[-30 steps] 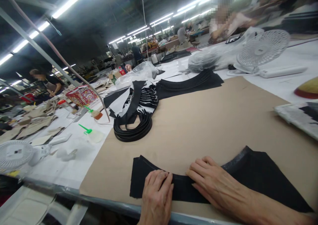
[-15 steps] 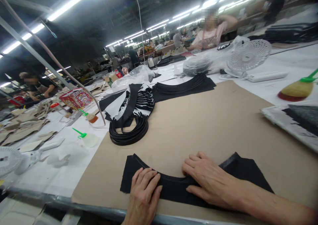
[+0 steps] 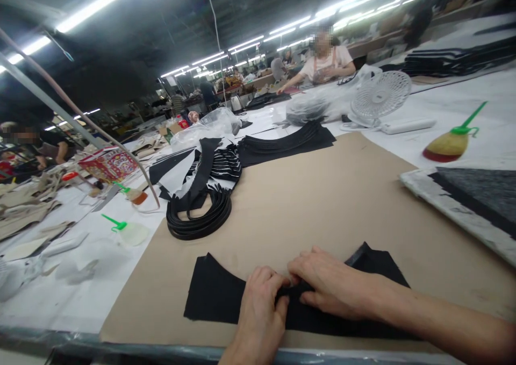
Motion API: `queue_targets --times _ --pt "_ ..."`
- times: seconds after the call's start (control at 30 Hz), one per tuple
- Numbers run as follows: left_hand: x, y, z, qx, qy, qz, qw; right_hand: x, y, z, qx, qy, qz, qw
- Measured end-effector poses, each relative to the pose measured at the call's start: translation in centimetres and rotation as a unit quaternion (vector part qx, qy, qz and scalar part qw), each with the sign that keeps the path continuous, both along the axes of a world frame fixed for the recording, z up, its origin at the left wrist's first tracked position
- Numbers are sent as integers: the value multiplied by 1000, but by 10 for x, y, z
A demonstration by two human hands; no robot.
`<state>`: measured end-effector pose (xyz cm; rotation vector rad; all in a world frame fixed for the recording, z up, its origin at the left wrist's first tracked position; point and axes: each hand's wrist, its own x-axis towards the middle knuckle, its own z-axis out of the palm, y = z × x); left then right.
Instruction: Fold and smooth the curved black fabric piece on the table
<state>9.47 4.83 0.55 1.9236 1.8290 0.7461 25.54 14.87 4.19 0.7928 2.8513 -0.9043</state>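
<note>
A black piece of sheet material with a curved-in upper edge lies flat in front of me. It looks like fabric or thin leather. At the middle of that edge, my left hand pinches it, thumb and forefinger bent together. Close beside, my right hand has curled fingers over the same edge and its thumb on the piece, gripping the rim. To the right of my hands, a darker, shinier strip runs along the edge. Both hands hide the middle of the curve.
Brown board lies under the work. Beyond are coiled black strips, stacked black pieces and a white fan. A glue bottle and a tray sit to the right. Co-workers are farther back.
My left hand has moved right along the curved edge, close to my right hand, and now pinches it. My view has shifted slightly. The co-worker at the back has lowered a raised arm.
</note>
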Motion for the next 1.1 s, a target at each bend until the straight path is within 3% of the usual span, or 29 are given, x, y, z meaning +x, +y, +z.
queue_targets --times 0.43,0.63,0.9,1.1 --pt "7 7 2 1 4 -19 1000 21 -6 -25 -24 98 -25 995" --pt "8 -4 -5 61 58 -45 995 31 -7 -31 6 130 8 991" --pt "11 -16 -23 164 152 -82 971 40 -3 -37 65 154 68 984" --pt "14 -21 -44 189 152 -49 969 47 2 -37 95 169 93 977"
